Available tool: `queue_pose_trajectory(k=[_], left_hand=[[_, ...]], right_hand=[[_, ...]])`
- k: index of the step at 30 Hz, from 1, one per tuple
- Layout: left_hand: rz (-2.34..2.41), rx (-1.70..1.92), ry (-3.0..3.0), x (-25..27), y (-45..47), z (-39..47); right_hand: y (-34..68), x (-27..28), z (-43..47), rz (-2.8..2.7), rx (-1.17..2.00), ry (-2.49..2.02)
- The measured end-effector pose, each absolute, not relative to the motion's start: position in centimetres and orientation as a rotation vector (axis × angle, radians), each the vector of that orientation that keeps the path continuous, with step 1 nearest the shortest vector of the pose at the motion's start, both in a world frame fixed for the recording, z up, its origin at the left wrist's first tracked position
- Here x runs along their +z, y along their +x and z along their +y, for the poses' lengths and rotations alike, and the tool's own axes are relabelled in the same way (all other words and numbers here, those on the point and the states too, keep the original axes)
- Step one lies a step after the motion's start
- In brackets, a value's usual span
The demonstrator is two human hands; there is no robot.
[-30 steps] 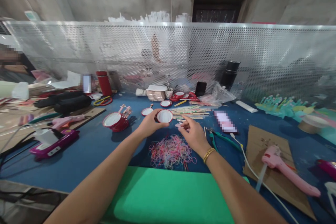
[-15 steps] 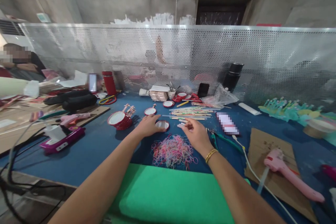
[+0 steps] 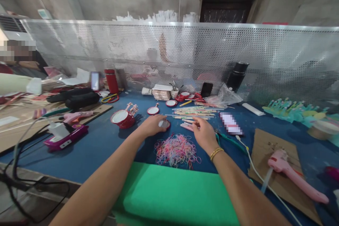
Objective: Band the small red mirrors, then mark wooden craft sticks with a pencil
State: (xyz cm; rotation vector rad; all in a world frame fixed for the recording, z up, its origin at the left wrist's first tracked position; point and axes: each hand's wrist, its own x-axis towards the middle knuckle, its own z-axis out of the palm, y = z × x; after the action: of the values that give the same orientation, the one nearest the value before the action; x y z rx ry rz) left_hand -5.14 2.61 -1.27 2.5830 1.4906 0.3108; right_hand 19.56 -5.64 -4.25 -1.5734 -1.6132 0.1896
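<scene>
My left hand (image 3: 151,127) is closed around the near side of a round red-rimmed disc (image 3: 164,124), thumb and fingers at its edges. My right hand (image 3: 204,132), with a gold bracelet at the wrist, has its fingers curled together beside short pale pink sticks (image 3: 186,126). Whether a stick is between those fingertips is too small to tell. Below both hands lies a heap of coloured rubber bands (image 3: 177,151). Behind them is a bundle of thin sticks (image 3: 194,112). Another red-rimmed disc with a small neck (image 3: 153,110) lies past my left hand.
To the left stand a stack of red-rimmed pieces (image 3: 123,119) and a purple power strip (image 3: 66,139). On the right are teal-handled pliers (image 3: 233,142), a phone (image 3: 231,124) with a cable and a pink glue gun (image 3: 295,173) on cardboard. A perforated metal screen (image 3: 127,49) closes the back.
My right hand has moved slightly right, and more of the pale pink sticks shows beside it. My left hand stays at the disc, covering more of its left side. The view has shifted slightly.
</scene>
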Motion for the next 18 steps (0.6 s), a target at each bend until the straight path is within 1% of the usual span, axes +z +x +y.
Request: queue_pose_trajectory(k=[6,18], left_hand=[[1.565,0.305,2.581,-1.65,-5.14,2.62],[1.501,0.269,2.652,-1.47,-4.97,2.68]], right_hand=[[19.58,-4.57,-5.56,-1.644,0.194,-1.581],[19.32,-4.03,-5.82,-1.695,0.198,-1.618]])
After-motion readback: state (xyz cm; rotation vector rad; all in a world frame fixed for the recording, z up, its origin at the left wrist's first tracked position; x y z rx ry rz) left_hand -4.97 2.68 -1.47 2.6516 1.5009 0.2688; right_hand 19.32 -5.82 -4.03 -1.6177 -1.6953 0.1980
